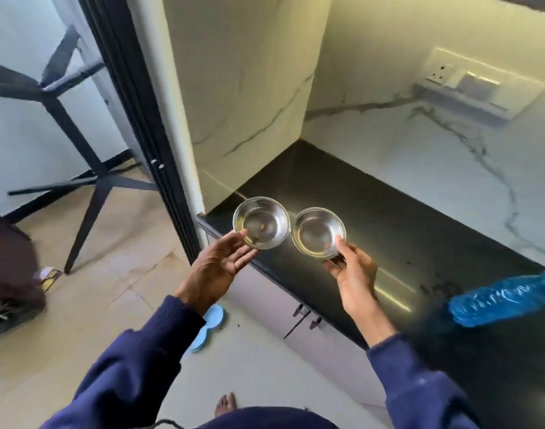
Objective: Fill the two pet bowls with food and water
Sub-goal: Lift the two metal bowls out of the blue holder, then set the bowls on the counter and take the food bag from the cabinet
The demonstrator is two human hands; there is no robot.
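Two small shiny steel bowls are held side by side above the left end of a black counter (388,224). My left hand (221,264) grips the left bowl (261,222) at its near rim, thumb on top; a couple of brown food bits lie in its bottom. My right hand (351,267) holds the right bowl (318,233) by its near right rim, fingers underneath; it looks nearly bare inside, with one small reddish bit near the thumb. The bowls almost touch. Both sleeves are dark blue.
A blue plastic bottle (503,301) lies on the counter at the right. A marble wall with a socket panel (456,75) backs the counter. Cabinet doors with handles (308,317) sit below. On the floor are a light-blue mat (210,326), black chair legs (79,187), and my bare foot (226,404).
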